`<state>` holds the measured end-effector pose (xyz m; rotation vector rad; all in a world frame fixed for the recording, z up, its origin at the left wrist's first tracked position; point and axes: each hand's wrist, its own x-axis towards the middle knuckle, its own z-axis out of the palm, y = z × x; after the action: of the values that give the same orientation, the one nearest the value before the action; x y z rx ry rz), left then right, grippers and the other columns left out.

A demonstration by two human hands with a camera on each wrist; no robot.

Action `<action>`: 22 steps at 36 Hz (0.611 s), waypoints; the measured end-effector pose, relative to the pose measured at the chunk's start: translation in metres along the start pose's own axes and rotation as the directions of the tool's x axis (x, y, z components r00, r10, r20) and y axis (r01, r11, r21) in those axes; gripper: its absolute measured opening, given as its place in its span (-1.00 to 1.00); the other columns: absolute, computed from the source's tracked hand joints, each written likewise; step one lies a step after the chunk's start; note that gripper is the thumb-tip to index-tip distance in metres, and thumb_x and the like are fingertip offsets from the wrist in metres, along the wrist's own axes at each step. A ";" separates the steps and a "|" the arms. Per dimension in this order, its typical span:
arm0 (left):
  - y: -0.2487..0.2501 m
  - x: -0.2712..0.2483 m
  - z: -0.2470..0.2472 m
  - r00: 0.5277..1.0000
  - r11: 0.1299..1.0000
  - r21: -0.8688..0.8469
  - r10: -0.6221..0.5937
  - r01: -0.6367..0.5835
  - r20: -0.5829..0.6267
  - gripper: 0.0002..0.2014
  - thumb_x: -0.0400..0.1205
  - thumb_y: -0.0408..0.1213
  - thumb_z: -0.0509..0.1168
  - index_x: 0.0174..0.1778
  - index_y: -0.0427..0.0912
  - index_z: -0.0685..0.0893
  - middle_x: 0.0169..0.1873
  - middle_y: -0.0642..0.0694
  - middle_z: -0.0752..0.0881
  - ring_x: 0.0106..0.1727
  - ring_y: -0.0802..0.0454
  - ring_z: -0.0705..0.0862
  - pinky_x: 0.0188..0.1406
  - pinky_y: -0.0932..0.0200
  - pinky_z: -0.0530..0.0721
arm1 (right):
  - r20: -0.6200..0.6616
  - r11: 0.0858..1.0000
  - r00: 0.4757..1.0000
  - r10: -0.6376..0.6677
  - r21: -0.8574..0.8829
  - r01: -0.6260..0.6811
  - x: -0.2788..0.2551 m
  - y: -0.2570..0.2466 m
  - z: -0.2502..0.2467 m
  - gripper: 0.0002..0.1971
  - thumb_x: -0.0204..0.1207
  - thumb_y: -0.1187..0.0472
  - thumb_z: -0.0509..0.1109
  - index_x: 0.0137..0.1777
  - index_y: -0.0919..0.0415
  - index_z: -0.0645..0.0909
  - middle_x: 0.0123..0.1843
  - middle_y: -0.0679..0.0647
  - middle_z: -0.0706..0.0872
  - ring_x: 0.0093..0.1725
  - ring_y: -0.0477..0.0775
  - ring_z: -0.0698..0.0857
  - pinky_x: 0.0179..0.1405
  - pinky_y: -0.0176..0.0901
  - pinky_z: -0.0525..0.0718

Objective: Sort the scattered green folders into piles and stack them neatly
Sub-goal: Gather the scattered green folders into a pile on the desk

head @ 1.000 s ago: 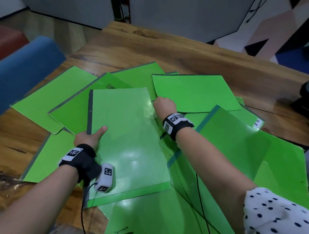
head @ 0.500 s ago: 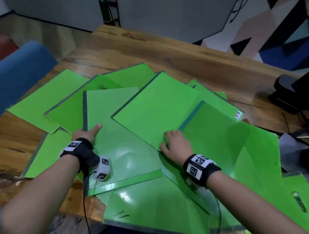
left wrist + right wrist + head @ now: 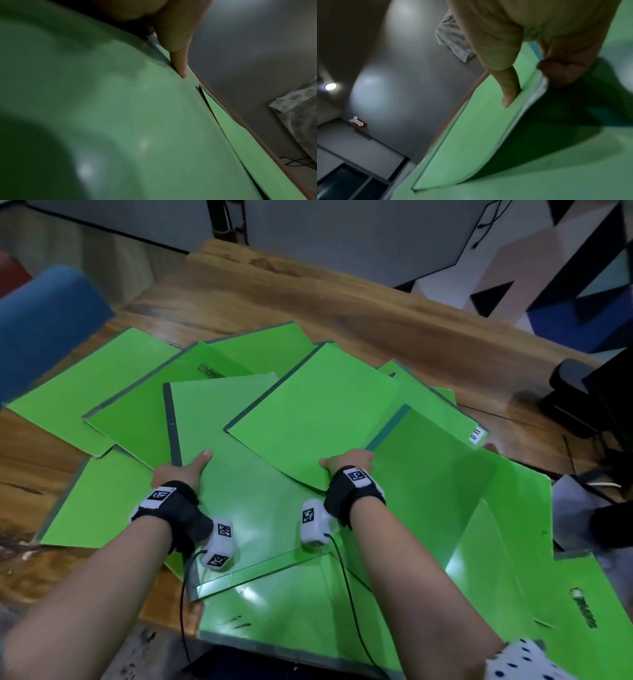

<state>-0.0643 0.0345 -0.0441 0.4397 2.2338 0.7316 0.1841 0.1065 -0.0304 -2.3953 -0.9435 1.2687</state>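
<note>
— From above, what do the hands hold?
— The right hand (image 3: 347, 462) pinches a matte folder (image 3: 315, 419), fingers hidden beneath it. The left hand (image 3: 181, 469) grips a glossy folder (image 3: 239, 491), thumb on top.
— And the wrist views?
— Left: only the thumb (image 3: 178, 54) shows. Right: thumb (image 3: 508, 86) above, fingers under the lifted corner.

Head view is bright and mostly sharp, with glare on the glossy folders (image 3: 281, 604) by the surface's near edge and bent corners. Both wrist views are dim, soft, heavily shadowed.
</note>
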 end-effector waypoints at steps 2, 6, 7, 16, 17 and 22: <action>0.000 -0.003 -0.001 1.000 1.000 0.001 0.009 -0.009 0.004 -0.05 0.42 0.23 0.41 0.53 -0.41 0.33 0.43 -0.37 0.49 0.37 -0.35 0.52 0.35 -0.20 0.50 | 0.038 0.997 0.999 -0.024 0.071 0.022 0.000 -0.003 -0.010 -0.20 0.47 0.17 0.52 0.56 0.44 0.16 0.49 0.31 0.45 0.38 0.27 0.55 0.19 -0.09 0.58; 0.005 -0.011 -0.005 1.000 1.000 0.010 0.029 -0.029 0.000 -0.11 0.46 0.17 0.40 0.49 -0.44 0.34 0.42 -0.39 0.49 0.37 -0.36 0.51 0.31 -0.15 0.48 | 0.051 0.952 0.981 -0.189 0.255 0.170 -0.012 -0.009 -0.035 -0.22 0.56 0.23 0.43 0.64 0.38 0.05 0.65 0.25 0.22 0.60 0.23 0.28 0.53 0.07 0.33; 0.007 -0.014 -0.007 0.999 0.999 0.016 0.037 -0.037 -0.001 -0.15 0.47 0.16 0.40 0.46 -0.46 0.38 0.38 -0.39 0.52 0.33 -0.36 0.53 0.27 -0.13 0.50 | 0.017 0.930 0.972 -0.235 0.293 0.220 -0.017 -0.008 -0.044 -0.23 0.59 0.25 0.39 0.66 0.34 0.01 0.68 0.22 0.15 0.64 0.21 0.20 0.58 0.08 0.24; 0.015 -0.031 -0.021 0.993 0.991 0.075 0.112 -0.114 0.020 -0.28 0.45 0.18 0.41 0.24 -0.42 0.56 0.08 -0.37 0.67 0.07 -0.34 0.65 0.07 -0.16 0.65 | -0.105 0.908 0.981 -0.161 0.373 0.189 -0.052 0.090 -0.111 -0.24 0.63 0.25 0.31 0.69 0.22 -0.07 0.71 0.15 0.03 0.67 0.18 0.10 0.61 0.16 0.17; 0.015 -0.032 -0.022 0.993 0.990 0.081 0.113 -0.115 0.023 -0.29 0.45 0.18 0.41 0.22 -0.43 0.56 0.02 -0.36 0.67 0.02 -0.33 0.65 0.06 -0.17 0.66 | -0.094 0.924 0.991 -0.095 0.363 0.123 -0.052 0.109 -0.110 -0.25 0.62 0.25 0.32 0.68 0.25 -0.05 0.70 0.18 0.07 0.65 0.20 0.14 0.60 0.16 0.20; 0.015 -0.038 -0.023 0.993 0.990 0.075 0.119 -0.120 0.018 -0.37 0.43 0.15 0.44 0.10 -0.39 0.58 -0.02 -0.36 0.68 -0.07 -0.28 0.64 0.03 -0.16 0.68 | 0.018 0.970 0.983 0.184 0.157 -0.185 -0.035 0.166 -0.103 -0.57 0.48 0.18 0.45 0.28 0.32 0.45 -0.11 0.16 0.58 -0.15 0.11 0.58 -0.22 -0.11 0.59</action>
<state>-0.0544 0.0184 -0.0009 0.6189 2.2429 0.7046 0.3228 -0.0349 -0.0328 -2.4004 -0.6056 1.3560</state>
